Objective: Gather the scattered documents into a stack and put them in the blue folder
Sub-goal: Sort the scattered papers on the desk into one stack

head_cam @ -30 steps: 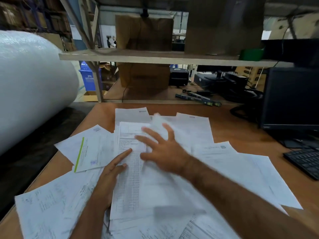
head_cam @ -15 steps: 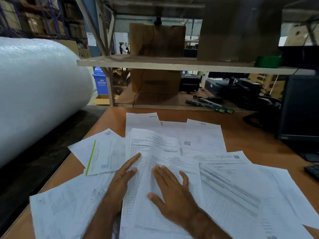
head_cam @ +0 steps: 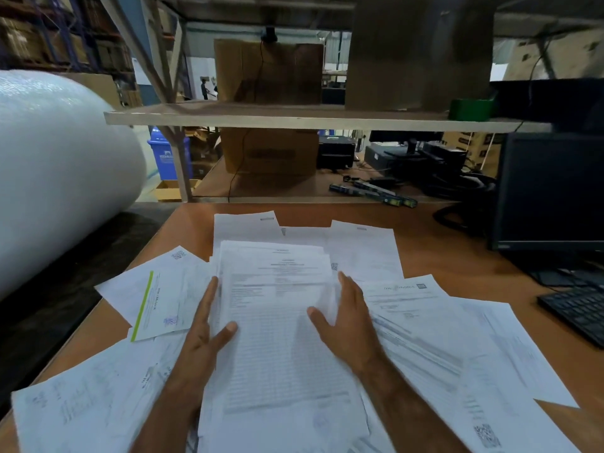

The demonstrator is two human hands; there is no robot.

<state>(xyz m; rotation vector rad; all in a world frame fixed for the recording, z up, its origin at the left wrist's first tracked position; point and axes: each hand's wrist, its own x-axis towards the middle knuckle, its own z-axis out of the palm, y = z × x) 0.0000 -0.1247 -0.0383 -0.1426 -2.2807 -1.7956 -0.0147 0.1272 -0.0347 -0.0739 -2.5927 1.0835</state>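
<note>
A small stack of printed documents lies in the middle of the wooden desk. My left hand lies along the stack's left edge, fingers straight, thumb on the top sheet. My right hand lies along the right edge, fingers straight, thumb on the top sheet. Loose sheets spread all around: one with a green stripe at the left, several at the right, others behind and at the near left. No blue folder is in view.
A big roll of bubble wrap fills the left. A black monitor and keyboard stand at the right. A low shelf board with cardboard boxes crosses above the desk's far edge. Cables and dark tools lie behind.
My right hand has drawn a sheet onto the middle pile and shifted to the pile's right edge. My left hand has turned to flank the left edge. The sheets now lie squarer.
</note>
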